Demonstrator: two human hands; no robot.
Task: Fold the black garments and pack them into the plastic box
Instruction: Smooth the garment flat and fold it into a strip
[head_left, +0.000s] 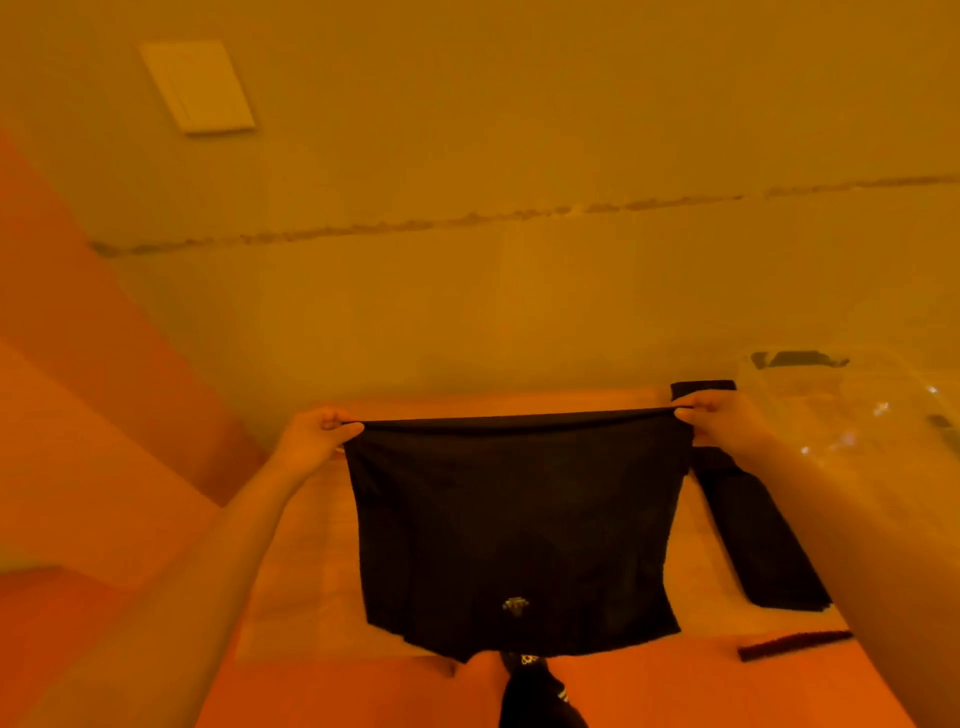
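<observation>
Orange-lit room, plain wall up top, flat orange surface (623, 691) along the bottom. Your left hand (311, 436) and right hand (722, 421) each pinch a top corner of the black garment (514, 530), hanging mid-frame. Keep that edge taut and level, lower it flat, then fold. The plastic box (857, 405) sits at right, with a folded black piece (753, 530) just beside it.
</observation>
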